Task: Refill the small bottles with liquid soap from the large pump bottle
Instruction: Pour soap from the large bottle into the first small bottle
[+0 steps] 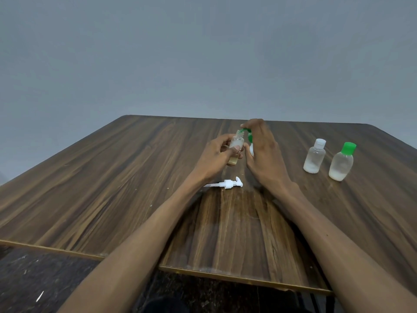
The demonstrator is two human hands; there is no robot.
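Your left hand [216, 154] grips a small clear bottle [235, 150] above the counter [112, 177], fingers [235, 148] curled round it, neck open, a little yellowish liquid at its bottom. Your right hand [262, 152] pinches a green cap [244, 131] at fingertip level just beside that neck; a white-and-green bottle [251, 146] sits mostly hidden behind the palm. The pump head [230, 184] lies on the counter near your wrists. Two capped small bottles, white-capped [314, 155] and green-capped [341, 161], stand upright to the right.
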